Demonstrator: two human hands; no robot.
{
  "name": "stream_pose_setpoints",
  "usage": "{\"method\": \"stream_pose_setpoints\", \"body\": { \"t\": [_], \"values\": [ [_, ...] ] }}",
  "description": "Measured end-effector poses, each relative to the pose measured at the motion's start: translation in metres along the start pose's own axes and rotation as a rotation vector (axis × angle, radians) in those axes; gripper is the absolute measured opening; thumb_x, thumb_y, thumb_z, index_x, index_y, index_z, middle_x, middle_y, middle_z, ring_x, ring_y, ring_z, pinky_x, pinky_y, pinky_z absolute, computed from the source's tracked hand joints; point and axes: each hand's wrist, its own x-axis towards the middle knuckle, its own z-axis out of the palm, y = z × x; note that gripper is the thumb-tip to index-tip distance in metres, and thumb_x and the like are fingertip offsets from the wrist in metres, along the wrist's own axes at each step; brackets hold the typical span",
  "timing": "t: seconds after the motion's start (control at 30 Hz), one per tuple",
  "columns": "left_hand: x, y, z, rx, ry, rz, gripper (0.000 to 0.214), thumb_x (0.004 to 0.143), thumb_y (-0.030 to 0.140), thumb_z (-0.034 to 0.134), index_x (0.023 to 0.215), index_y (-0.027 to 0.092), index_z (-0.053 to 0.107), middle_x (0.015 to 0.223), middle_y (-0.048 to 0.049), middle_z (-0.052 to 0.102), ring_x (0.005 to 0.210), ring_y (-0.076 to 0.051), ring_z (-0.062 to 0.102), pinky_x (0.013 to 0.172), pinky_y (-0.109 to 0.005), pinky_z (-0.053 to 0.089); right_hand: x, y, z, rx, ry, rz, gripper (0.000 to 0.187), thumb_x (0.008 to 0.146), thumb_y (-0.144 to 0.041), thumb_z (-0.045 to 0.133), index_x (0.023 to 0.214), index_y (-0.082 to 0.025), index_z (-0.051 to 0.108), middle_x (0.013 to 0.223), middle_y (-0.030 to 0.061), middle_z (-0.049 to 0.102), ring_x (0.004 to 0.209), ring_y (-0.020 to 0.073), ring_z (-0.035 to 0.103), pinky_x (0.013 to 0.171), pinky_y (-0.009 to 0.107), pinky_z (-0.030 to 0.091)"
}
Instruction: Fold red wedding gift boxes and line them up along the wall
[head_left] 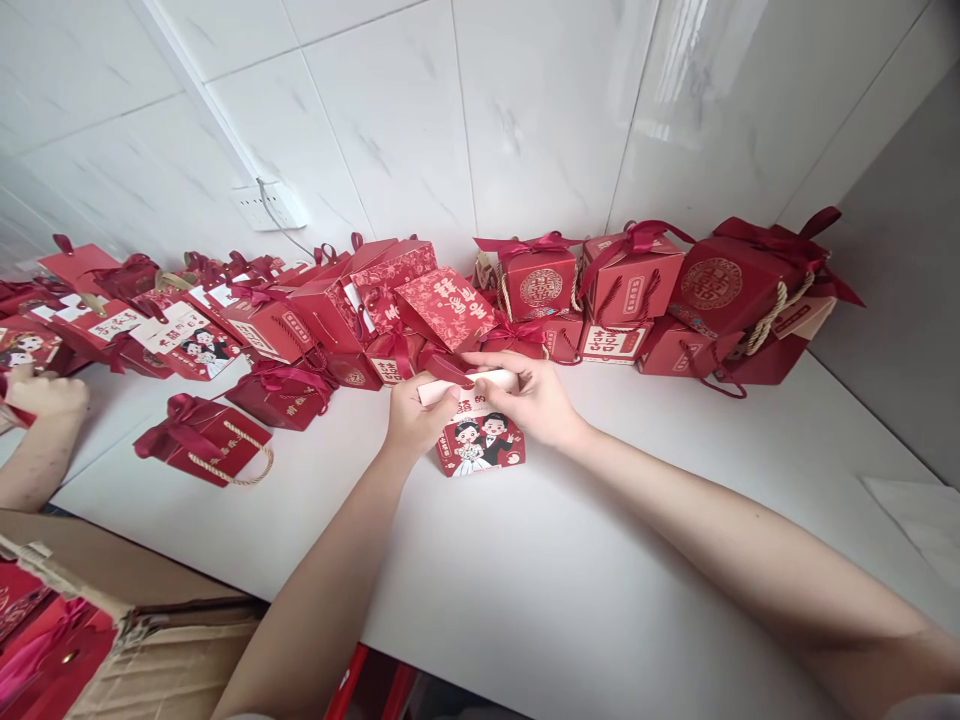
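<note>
A small red gift box [484, 447] printed with a cartoon bride and groom stands on the white table in front of me. My left hand [422, 410] pinches the left side of its pale top flap, thumb in front. On the right side of the same flap, my right hand [536, 400] grips with its thumb on the front and its fingers behind. A dark red ribbon [448, 367] rises from the top between my hands. The back of the box is hidden.
Finished-looking red gift boxes [634, 285] are stacked along the tiled wall. Two ribboned boxes lie left of my hands, one with a rope handle [232, 455]. A cardboard carton [176, 640] holds red items at lower left. Another person's hand [46, 400] is at the far left.
</note>
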Motion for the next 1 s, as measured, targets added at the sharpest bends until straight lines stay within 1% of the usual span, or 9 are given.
{"method": "stream_pose_setpoints", "body": {
  "t": [0.1,0.2,0.3,0.4,0.47,0.53,0.67,0.8,1.0],
  "values": [
    [0.0,-0.002,0.0,-0.114,-0.055,-0.039,0.02,0.074,0.032,0.073,0.082,0.014,0.076,0.069,-0.0031,0.07,0.063,-0.015,0.062,0.058,-0.024,0.049,0.0,-0.001,-0.001,0.032,-0.035,-0.018,0.04,0.089,-0.033,0.067,0.126,-0.02,0.064,0.094,0.0029,0.07,0.079,0.0166,0.066,0.07,0.029,0.055],
    [0.0,0.0,0.001,-0.213,-0.115,-0.073,0.026,0.074,0.034,0.077,0.092,0.015,0.076,0.082,-0.0059,0.075,0.073,-0.018,0.067,0.066,-0.026,0.053,0.001,-0.011,-0.004,-0.058,-0.032,-0.145,0.032,0.094,-0.03,0.063,0.125,-0.023,0.06,0.106,0.005,0.069,0.095,0.0195,0.067,0.083,0.034,0.056],
    [-0.001,0.007,0.004,-0.165,-0.105,-0.091,0.022,0.067,0.031,0.082,0.078,0.014,0.074,0.069,-0.0027,0.069,0.063,-0.015,0.061,0.058,-0.023,0.05,0.0,-0.025,-0.005,-0.287,-0.061,-0.328,0.015,0.097,-0.029,0.06,0.11,-0.024,0.064,0.117,0.0077,0.068,0.11,0.0237,0.063,0.098,0.041,0.05],
    [-0.003,0.015,0.007,-0.113,-0.093,-0.106,0.023,0.065,0.029,0.081,0.058,0.014,0.065,0.052,0.0022,0.055,0.05,-0.01,0.049,0.047,-0.02,0.04,-0.001,-0.033,-0.004,-0.486,-0.089,-0.41,0.007,0.097,-0.027,0.06,0.103,-0.025,0.064,0.115,0.007,0.07,0.108,0.0254,0.065,0.097,0.044,0.047],
    [-0.004,0.02,0.01,-0.12,-0.094,-0.122,0.026,0.064,0.029,0.08,0.054,0.014,0.062,0.051,0.0024,0.054,0.049,-0.009,0.047,0.047,-0.02,0.04,-0.002,-0.035,-0.003,-0.506,-0.049,-0.396,0.009,0.096,-0.023,0.061,0.105,-0.025,0.062,0.108,0.0059,0.072,0.101,0.0242,0.067,0.093,0.042,0.048],
    [-0.004,0.023,0.011,-0.139,-0.1,-0.141,0.025,0.062,0.029,0.082,0.055,0.014,0.063,0.054,0.0012,0.058,0.051,-0.01,0.05,0.049,-0.021,0.042,-0.002,-0.036,-0.002,-0.433,-0.037,-0.353,0.017,0.095,-0.02,0.061,0.112,-0.024,0.059,0.102,0.0047,0.071,0.095,0.0224,0.068,0.09,0.04,0.05],
    [-0.004,0.022,0.011,-0.143,-0.103,-0.16,0.022,0.061,0.03,0.086,0.064,0.014,0.07,0.06,-0.0005,0.064,0.055,-0.012,0.055,0.052,-0.022,0.046,0.0,-0.036,-0.003,-0.271,-0.08,-0.203,0.023,0.095,-0.021,0.059,0.117,-0.023,0.056,0.093,0.0022,0.066,0.089,0.0194,0.065,0.083,0.035,0.053],
    [-0.004,0.022,0.01,-0.133,-0.137,-0.143,0.023,0.065,0.032,0.085,0.074,0.014,0.074,0.064,-0.0014,0.067,0.059,-0.013,0.058,0.055,-0.023,0.047,0.001,-0.032,-0.002,-0.092,-0.043,-0.092,0.028,0.093,-0.027,0.062,0.119,-0.022,0.054,0.089,0.0008,0.062,0.084,0.0171,0.061,0.074,0.03,0.052],
    [-0.003,0.022,0.009,-0.097,-0.131,-0.12,0.028,0.067,0.035,0.083,0.063,0.015,0.064,0.056,0.0021,0.057,0.055,-0.01,0.051,0.052,-0.022,0.042,0.004,-0.023,0.001,0.123,-0.014,-0.02,0.037,0.088,-0.035,0.069,0.118,-0.024,0.049,0.085,-0.001,0.058,0.075,0.0151,0.057,0.06,0.026,0.047]
  ]
}}
